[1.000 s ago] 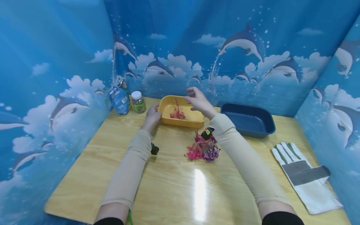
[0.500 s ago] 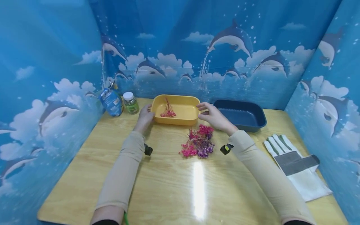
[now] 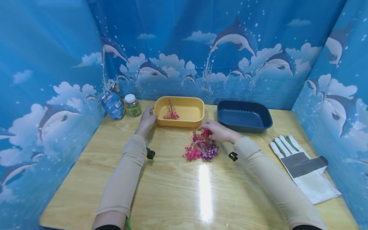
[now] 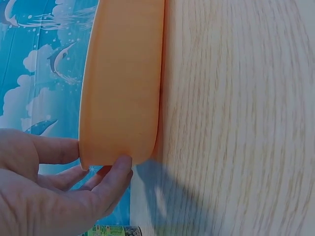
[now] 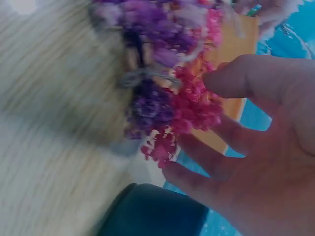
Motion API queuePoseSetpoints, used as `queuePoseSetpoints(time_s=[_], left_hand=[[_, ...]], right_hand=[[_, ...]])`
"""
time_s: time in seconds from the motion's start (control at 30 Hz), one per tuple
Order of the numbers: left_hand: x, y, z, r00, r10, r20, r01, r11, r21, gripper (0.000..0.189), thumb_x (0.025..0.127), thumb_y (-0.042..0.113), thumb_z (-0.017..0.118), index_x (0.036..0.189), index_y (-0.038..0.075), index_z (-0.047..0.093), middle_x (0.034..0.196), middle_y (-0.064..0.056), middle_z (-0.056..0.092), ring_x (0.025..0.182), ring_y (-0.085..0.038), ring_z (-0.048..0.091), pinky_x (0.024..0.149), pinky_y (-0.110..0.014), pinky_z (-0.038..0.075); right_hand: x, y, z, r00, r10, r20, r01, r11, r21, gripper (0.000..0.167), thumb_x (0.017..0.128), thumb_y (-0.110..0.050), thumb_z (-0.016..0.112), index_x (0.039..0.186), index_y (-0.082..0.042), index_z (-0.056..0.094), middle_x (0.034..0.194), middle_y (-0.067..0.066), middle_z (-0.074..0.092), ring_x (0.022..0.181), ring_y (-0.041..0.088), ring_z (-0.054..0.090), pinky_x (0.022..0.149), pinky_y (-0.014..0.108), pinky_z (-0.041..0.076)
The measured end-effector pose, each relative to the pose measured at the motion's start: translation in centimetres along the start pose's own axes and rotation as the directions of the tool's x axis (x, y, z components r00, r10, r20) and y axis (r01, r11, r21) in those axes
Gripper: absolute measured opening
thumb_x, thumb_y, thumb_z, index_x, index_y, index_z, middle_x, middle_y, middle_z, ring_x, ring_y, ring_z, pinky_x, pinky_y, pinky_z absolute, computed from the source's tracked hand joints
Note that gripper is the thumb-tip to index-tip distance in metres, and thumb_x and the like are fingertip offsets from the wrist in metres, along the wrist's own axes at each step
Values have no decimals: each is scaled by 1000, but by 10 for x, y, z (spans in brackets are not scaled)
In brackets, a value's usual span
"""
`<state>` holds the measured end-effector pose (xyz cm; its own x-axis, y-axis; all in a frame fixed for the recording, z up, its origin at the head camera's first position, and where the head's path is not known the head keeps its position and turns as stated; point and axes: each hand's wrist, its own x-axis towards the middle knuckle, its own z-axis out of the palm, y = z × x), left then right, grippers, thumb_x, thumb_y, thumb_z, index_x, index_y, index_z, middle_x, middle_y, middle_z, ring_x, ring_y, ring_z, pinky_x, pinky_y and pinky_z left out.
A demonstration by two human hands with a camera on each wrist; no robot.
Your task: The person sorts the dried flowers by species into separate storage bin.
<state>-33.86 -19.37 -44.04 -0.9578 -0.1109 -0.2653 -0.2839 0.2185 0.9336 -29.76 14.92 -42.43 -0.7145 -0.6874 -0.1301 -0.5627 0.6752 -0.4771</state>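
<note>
A blue curtain (image 3: pixel 184 28) printed with leaping dolphins, white clouds and bubbles is hanging behind the yellow tray (image 3: pixel 184 123) and enclosing it on both sides. Beneath the tray a pale wood-grain table (image 3: pixel 172 191) is stretching toward the person, its glossy top reflecting a bright streak of light in front of the tray. A white work glove (image 3: pixel 304 166) with grey panels and green stripes is lying to the tray's right and nearer the person. A navy tray (image 3: pixel 244 118) is standing just right of the yellow one, well short of the glove. In front of the yellow tray's right half, a dried flower bunch (image 3: pixel 202 147) is lying on the wood, mixing hot pink and purple heads over thin, tangled stems. At its tray-side end the right hand (image 3: pixel 219 131) is touching pink heads, thumb and fingers lying around them; whether they are pinching, I cannot tell. The left hand (image 3: pixel 148 118) is gripping the yellow tray's left end with curled fingers. Farther left of that tray, a blue pouch (image 3: pixel 113 105) is showing lettering too small to read; between them, a white-capped jar (image 3: pixel 133 107) is wearing a green label, also illegible. Inside the yellow tray, toward its left, a red-pink sprig (image 3: pixel 171 114) is leaning with its stem upward.
</note>
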Motion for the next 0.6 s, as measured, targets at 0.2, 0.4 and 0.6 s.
queuePoseSetpoints(time_s=[0.2,0.4,0.6], left_hand=[[7,-5,0,1000,6,0,-6,1000,-10,72,99,-5,49,166,3,24,161,-32,40,140,-41,55,106,-38,60],[-3,0,2,1000,0,-9,0,1000,-18,70,101,-5,45,167,4,23,162,-31,40,144,-41,52,114,-42,55],[-8,4,3,1000,-10,-16,10,1000,-17,70,102,-5,44,168,6,21,163,-28,40,146,-42,51,119,-45,51]], right_hand=[[1,2,11,999,-13,-29,9,992,-128,40,92,8,66,129,-7,71,136,23,61,125,40,60,109,55,53],[-3,4,11,994,5,-109,-17,994,-110,22,95,4,68,113,-9,73,123,16,64,115,34,62,101,52,55],[-12,3,3,983,3,-182,-16,997,-73,26,94,4,71,116,-8,74,124,15,60,113,34,57,99,52,51]])
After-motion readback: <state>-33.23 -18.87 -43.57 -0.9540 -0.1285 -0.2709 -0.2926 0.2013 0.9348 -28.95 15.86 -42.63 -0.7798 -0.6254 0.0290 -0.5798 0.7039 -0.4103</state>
